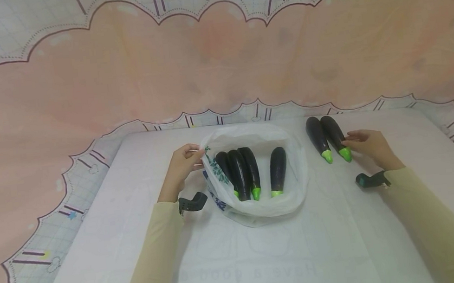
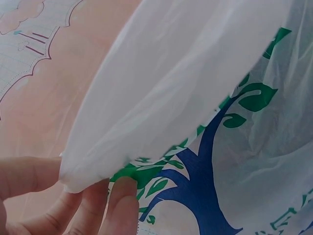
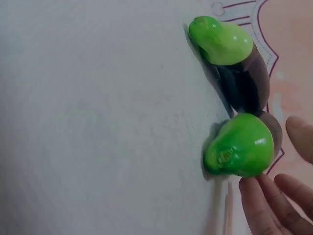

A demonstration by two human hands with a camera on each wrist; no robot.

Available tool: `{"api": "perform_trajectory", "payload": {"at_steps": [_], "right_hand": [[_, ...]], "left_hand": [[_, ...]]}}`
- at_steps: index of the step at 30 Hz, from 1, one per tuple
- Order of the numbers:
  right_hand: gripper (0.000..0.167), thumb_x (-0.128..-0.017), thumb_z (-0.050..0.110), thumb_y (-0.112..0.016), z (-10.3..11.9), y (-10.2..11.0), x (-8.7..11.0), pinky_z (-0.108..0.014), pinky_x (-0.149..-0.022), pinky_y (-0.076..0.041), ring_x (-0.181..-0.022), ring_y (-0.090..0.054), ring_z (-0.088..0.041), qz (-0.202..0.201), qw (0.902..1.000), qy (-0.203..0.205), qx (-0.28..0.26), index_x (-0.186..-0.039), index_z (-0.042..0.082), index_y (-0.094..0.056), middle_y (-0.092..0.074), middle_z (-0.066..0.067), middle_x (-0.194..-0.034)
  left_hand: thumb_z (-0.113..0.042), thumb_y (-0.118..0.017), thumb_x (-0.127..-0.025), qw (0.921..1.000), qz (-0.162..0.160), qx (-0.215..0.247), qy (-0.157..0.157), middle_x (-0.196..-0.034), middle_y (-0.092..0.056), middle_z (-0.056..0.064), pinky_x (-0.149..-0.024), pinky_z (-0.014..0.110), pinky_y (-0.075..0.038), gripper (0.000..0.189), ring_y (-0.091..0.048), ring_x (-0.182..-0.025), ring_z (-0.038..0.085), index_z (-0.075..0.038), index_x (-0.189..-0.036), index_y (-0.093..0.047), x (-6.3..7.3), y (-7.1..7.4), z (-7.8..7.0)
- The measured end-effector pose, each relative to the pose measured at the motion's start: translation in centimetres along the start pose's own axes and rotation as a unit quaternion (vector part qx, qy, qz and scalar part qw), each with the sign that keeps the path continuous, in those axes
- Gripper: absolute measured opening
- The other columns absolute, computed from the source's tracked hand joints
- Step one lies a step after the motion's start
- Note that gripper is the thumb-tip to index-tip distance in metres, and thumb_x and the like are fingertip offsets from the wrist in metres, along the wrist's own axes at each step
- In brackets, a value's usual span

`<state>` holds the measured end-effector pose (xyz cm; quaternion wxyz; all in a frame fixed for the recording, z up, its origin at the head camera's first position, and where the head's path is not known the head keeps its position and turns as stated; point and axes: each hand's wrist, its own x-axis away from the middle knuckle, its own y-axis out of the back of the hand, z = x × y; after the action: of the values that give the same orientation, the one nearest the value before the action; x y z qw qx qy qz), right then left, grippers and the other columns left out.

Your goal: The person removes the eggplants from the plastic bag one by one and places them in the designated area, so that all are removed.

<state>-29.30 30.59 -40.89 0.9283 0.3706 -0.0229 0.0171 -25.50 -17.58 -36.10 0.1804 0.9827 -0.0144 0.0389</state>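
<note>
A white plastic bag (image 1: pixel 260 210) with a green and blue tree print stands with its mouth spread wide. Several dark eggplants (image 1: pixel 278 170) with green stem ends lie inside it. At the bag's left rim, my left hand (image 1: pixel 184 160) pinches the plastic between thumb and fingers; the left wrist view shows the printed tree (image 2: pixel 208 161) beside those fingers. Two more eggplants lie side by side to the right of the bag, the left one (image 1: pixel 317 136) and the right one (image 1: pixel 334 131). My right hand (image 1: pixel 368 144) has its fingertips at the right one's green end (image 3: pixel 244 147), thumb apart from the fingers.
A white-covered table (image 1: pixel 307 253) bears everything, with faint lettering near its front. Behind it hangs a peach curtain (image 1: pixel 218 67) with a scalloped patterned border. A dark camera mount is strapped at each wrist, the left one (image 1: pixel 193 202) close to the bag.
</note>
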Motion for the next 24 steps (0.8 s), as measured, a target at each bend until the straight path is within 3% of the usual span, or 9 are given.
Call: {"api": "perform_trajectory", "payload": {"at_steps": [10, 12, 14, 18, 20, 24], "right_hand": [[0.063, -0.093, 0.04, -0.056, -0.8, 1.0, -0.1, -0.062, -0.105, -0.032, -0.126, -0.042, -0.045, -0.006, 0.998, 0.061, 0.017, -0.138, 0.0, -0.04, -0.047, -0.026, -0.137], [0.061, -0.093, 0.04, -0.056, -0.9, 1.2, 0.0, -0.06, -0.104, -0.034, -0.125, -0.046, -0.04, -0.011, 0.997, 0.073, 0.023, -0.138, 0.001, -0.042, -0.049, -0.024, -0.136], [0.059, -0.092, 0.039, -0.057, -0.9, 1.5, 0.1, -0.05, -0.105, -0.041, -0.122, -0.054, -0.02, -0.015, 0.9963, 0.081, 0.022, -0.138, 0.004, -0.043, -0.052, -0.021, -0.135], [0.054, -0.091, 0.034, -0.06, -0.7, 1.7, 0.4, -0.01, -0.092, -0.046, -0.1, -0.051, 0.018, -0.011, 0.9935, 0.113, -0.003, -0.136, 0.005, -0.047, -0.061, 0.003, -0.127], [0.052, -0.091, 0.028, -0.062, -0.4, 1.7, 0.7, 0.001, -0.083, -0.041, -0.095, -0.051, 0.022, -0.002, 0.9903, 0.136, -0.026, -0.134, 0.002, -0.048, -0.062, 0.014, -0.119], [0.05, -0.09, 0.022, -0.064, 0.8, 1.6, 1.3, 0.001, -0.082, -0.042, -0.095, -0.056, 0.018, 0.022, 0.9849, 0.161, -0.058, -0.132, -0.001, -0.049, -0.062, 0.022, -0.113]], "left_hand": [[-0.021, -0.052, -0.096, 1.0, -0.001, 0.0, -0.004, -0.12, -0.061, 0.022, -0.092, 0.037, -0.054, 0.032, -0.064, -0.106, 0.032, 0.0, -0.121, -0.053, 0.0, 0.0, 0.1], [-0.021, -0.052, -0.096, 1.0, 0.001, 0.001, -0.005, -0.12, -0.061, 0.022, -0.092, 0.037, -0.054, 0.032, -0.063, -0.106, 0.033, 0.0, -0.121, -0.053, 0.0, -0.1, 0.1], [-0.021, -0.052, -0.096, 1.0, 0.0, 0.002, -0.004, -0.12, -0.061, 0.022, -0.092, 0.037, -0.054, 0.032, -0.063, -0.107, 0.033, 0.0, -0.12, -0.053, 0.0, -0.1, 0.1], [-0.021, -0.053, -0.096, 1.0, 0.0, 0.001, -0.005, -0.12, -0.061, 0.022, -0.092, 0.037, -0.054, 0.032, -0.063, -0.107, 0.033, 0.0, -0.12, -0.052, -0.1, -0.1, 0.1], [-0.021, -0.053, -0.096, 1.0, 0.0, 0.001, -0.003, -0.12, -0.061, 0.022, -0.092, 0.037, -0.054, 0.032, -0.063, -0.107, 0.033, 0.0, -0.12, -0.053, -0.1, -0.1, 0.1], [-0.021, -0.053, -0.096, 1.0, 0.001, 0.004, -0.002, -0.119, -0.062, 0.021, -0.092, 0.037, -0.054, 0.032, -0.063, -0.107, 0.032, 0.0, -0.12, -0.053, -0.2, 0.0, 0.1]]}}
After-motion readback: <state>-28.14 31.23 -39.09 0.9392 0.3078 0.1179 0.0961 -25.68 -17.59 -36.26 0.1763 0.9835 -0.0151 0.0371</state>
